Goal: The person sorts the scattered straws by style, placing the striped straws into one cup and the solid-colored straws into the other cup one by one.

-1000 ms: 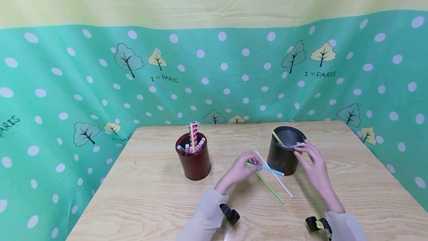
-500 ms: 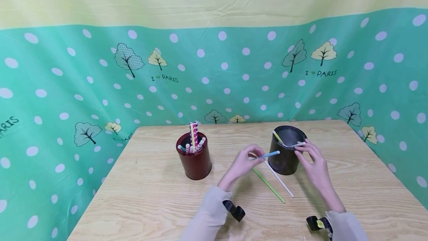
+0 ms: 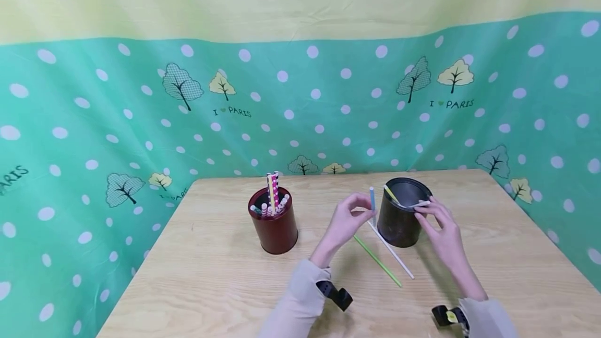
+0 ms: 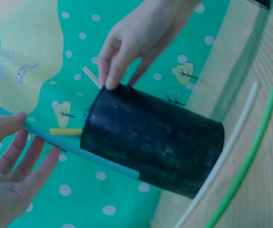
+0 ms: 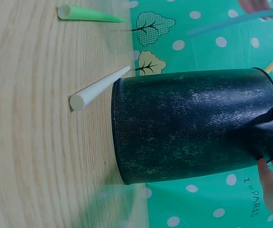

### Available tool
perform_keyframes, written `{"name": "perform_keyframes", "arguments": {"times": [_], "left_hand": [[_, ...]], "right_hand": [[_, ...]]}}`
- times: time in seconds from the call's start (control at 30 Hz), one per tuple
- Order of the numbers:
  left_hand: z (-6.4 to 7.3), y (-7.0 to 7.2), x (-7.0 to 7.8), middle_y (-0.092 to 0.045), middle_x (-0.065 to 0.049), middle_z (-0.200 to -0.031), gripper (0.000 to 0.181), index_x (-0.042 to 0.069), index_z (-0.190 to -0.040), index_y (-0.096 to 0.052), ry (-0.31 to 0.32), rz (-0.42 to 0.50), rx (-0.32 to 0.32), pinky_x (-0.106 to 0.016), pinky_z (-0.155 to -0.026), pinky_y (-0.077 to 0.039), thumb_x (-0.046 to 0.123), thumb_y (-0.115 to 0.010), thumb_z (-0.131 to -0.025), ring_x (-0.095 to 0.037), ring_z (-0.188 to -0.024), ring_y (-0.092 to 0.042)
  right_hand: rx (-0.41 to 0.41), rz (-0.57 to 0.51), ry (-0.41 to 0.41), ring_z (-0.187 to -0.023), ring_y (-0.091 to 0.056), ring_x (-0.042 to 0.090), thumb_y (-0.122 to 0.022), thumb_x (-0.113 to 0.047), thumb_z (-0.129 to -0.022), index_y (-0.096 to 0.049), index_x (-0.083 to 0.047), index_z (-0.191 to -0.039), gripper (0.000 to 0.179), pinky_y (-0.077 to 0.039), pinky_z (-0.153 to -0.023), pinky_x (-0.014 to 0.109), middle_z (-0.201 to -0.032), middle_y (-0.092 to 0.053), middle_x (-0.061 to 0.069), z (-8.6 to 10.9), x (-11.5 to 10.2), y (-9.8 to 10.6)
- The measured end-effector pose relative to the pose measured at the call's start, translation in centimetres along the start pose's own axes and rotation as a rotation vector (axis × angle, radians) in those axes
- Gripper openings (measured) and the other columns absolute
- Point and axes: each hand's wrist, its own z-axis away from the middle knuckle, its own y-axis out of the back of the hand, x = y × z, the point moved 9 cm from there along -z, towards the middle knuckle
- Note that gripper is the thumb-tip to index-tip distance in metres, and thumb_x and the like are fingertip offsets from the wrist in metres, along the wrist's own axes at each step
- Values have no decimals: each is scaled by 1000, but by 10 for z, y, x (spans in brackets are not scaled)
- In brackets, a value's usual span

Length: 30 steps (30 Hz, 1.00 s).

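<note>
My left hand pinches a light blue straw between thumb and fingers. The straw stands nearly upright just left of a black round can, its lower end outside the can. On the can's right, my right hand holds the rim with thumb and fingertips. A yellow straw and a white straw lean inside the can, their tops at the rim. In the left wrist view, the blue straw crosses in front of the can.
A loose white straw and a green straw lie on the wooden table in front of the can. To the left stands a dark red can with several patterned straws. A polka-dot cloth hangs behind the table.
The left hand has lifted the blue straw off the table area and turned it from lying flat to nearly upright, moving slightly right and up. The right hand keeps its place at the rim.
</note>
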Motion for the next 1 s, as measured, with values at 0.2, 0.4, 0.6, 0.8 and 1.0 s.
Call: {"name": "perform_keyframes", "arguments": {"times": [0.2,0.4,0.6,0.8,1.0], "left_hand": [[-2,0,17,-56,-25,-91,17,-14,-94,-52,-50,85,57,-22,-76,-49,-8,-57,-80,-11,-85,-55],[-7,3,33,-54,-30,-93,17,-14,-94,-51,-108,137,104,-24,-76,-49,-8,-58,-80,-3,-82,-53],[-12,2,43,-53,-32,-92,17,-15,-93,-50,-152,180,121,-24,-74,-49,-10,-57,-79,-3,-82,-53],[-16,2,49,-53,-33,-91,16,-15,-91,-50,-161,192,139,-23,-73,-50,-11,-58,-78,-2,-80,-53],[-22,-3,50,-54,-33,-92,16,-15,-93,-51,-164,178,123,-24,-75,-49,-9,-58,-79,-2,-81,-54]], "right_hand": [[-14,-8,-44,-120,-37,5,-64,2,-77,-64,3,-91,13,-30,-92,7,-101,-58,0,2,25,-1],[-8,-8,3,-119,-38,7,-64,3,-77,-64,4,-91,14,-30,-93,8,-100,-58,11,2,20,-2],[-6,-8,26,-119,-37,4,-63,4,-77,-65,3,-91,14,-30,-93,8,-101,-58,12,2,21,-2],[-10,-8,-5,-120,-38,6,-64,2,-77,-65,3,-91,14,-30,-92,8,-101,-58,-2,3,24,-2],[-5,-7,-33,-120,-38,7,-64,2,-77,-65,3,-91,14,-31,-92,8,-100,-58,0,3,25,-2]]}}
